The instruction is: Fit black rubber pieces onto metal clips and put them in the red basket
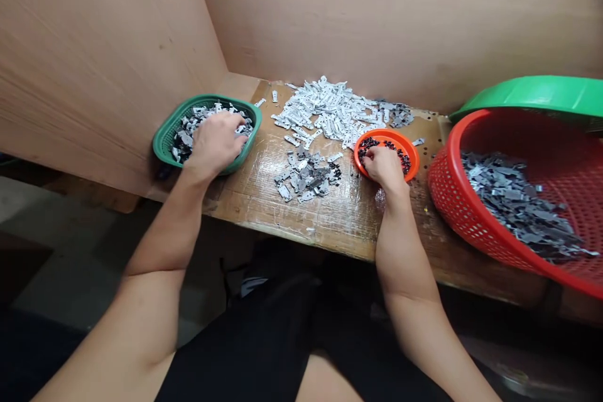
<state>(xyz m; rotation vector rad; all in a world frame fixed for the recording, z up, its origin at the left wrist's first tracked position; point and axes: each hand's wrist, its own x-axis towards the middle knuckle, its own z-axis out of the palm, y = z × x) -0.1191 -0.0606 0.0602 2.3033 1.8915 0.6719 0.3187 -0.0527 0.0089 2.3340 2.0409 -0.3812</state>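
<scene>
My left hand (pixel 215 140) is over a green basket (pixel 255 132) at the left. Its fingers are apart and lie over the flat metal pieces (pixel 186 129) inside; I see no piece held in it. At the right, my right hand (pixel 384 165) reaches into an orange bowl (pixel 413 166) of small dark parts (pixel 370 146). Thumb and fingers are pinched together there, and their tips hide whatever is between them. Between my hands lies a small pile of grey metal pieces (pixel 306 177), with some dark bits at its right side.
A larger heap of pale metal pieces (pixel 330 110) lies at the back of the tape-covered table (pixel 254 201). A big red basket (pixel 452 182) with grey metal parts (pixel 513 201) leans at the right, a green basket (pixel 541 91) behind it. Wooden panels (pixel 377 19) enclose the back and left.
</scene>
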